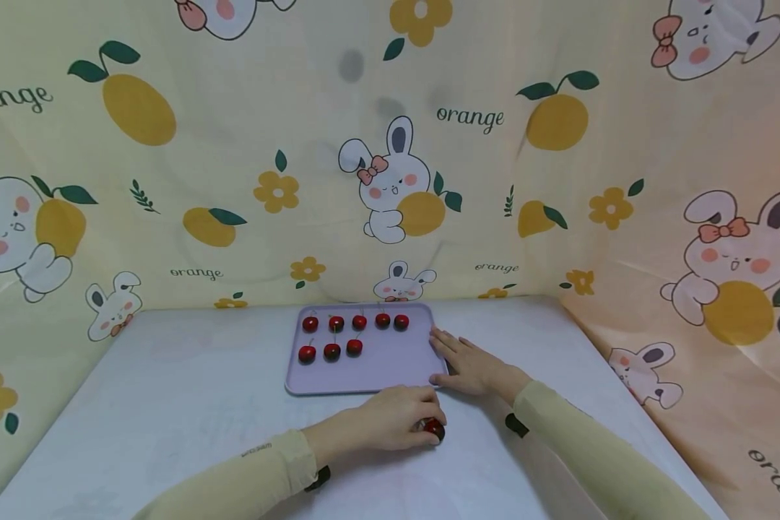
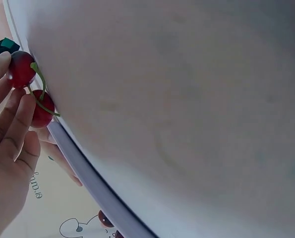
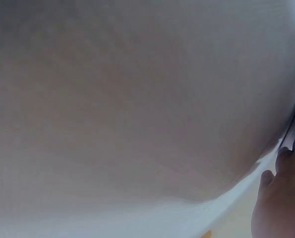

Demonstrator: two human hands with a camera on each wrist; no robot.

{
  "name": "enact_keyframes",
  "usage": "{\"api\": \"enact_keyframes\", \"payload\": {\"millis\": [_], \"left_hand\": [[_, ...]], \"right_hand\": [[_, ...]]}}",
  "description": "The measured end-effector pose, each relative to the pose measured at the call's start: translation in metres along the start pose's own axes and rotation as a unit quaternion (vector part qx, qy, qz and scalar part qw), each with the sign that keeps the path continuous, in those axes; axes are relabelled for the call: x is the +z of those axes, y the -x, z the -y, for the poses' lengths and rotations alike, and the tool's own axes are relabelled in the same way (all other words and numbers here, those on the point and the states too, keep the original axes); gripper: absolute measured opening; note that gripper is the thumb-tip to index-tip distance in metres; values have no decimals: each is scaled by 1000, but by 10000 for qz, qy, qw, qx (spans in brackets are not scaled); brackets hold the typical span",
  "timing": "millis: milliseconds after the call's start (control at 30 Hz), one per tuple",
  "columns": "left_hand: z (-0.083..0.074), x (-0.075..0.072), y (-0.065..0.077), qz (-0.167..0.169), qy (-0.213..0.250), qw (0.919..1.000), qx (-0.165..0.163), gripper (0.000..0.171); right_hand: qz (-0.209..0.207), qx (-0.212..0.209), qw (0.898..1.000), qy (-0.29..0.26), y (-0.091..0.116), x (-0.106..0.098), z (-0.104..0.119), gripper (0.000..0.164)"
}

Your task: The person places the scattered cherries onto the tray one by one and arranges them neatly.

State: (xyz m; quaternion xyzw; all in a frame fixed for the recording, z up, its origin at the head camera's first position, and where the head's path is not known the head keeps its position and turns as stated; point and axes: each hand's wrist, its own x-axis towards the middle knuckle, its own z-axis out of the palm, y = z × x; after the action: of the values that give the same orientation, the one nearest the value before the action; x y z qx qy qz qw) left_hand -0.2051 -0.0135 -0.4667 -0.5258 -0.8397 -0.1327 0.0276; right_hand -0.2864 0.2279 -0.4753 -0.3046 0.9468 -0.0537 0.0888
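Observation:
My left hand (image 1: pixel 399 419) grips red cherries just in front of the lilac tray (image 1: pixel 390 370). The left wrist view shows two of them at the fingers of that left hand (image 2: pixel 13 153): an upper cherry (image 2: pixel 22 72) and, against it, a lower cherry (image 2: pixel 44 110), both with green stems. From the head view a dark red cherry (image 1: pixel 434 430) shows at the fingertips, low over the table. My right hand (image 1: pixel 474 367) lies with extended fingers along the tray's right edge. At the right wrist view's border, only part of this right hand (image 3: pixel 281 208) appears, dark.
Several cherries stand on the tray in two rows, a back row (image 1: pixel 360 322) and a shorter front row (image 1: pixel 332 352) toward the left. A white-covered table (image 1: pixel 188 404) carries the tray. Behind it hangs a cloth (image 1: pixel 325 94) printed with rabbits and oranges.

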Motion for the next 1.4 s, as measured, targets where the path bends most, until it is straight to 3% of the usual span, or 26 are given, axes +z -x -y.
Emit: {"api": "enact_keyframes", "payload": {"millis": [400, 1400], "left_hand": [[-2, -3, 0, 243, 249, 9993, -100, 28], [-1, -1, 1, 124, 827, 9964, 105, 27]], "right_hand": [[10, 49, 10000, -41, 1, -1, 1, 91], [7, 111, 9999, 12, -1, 0, 1, 90]]}}
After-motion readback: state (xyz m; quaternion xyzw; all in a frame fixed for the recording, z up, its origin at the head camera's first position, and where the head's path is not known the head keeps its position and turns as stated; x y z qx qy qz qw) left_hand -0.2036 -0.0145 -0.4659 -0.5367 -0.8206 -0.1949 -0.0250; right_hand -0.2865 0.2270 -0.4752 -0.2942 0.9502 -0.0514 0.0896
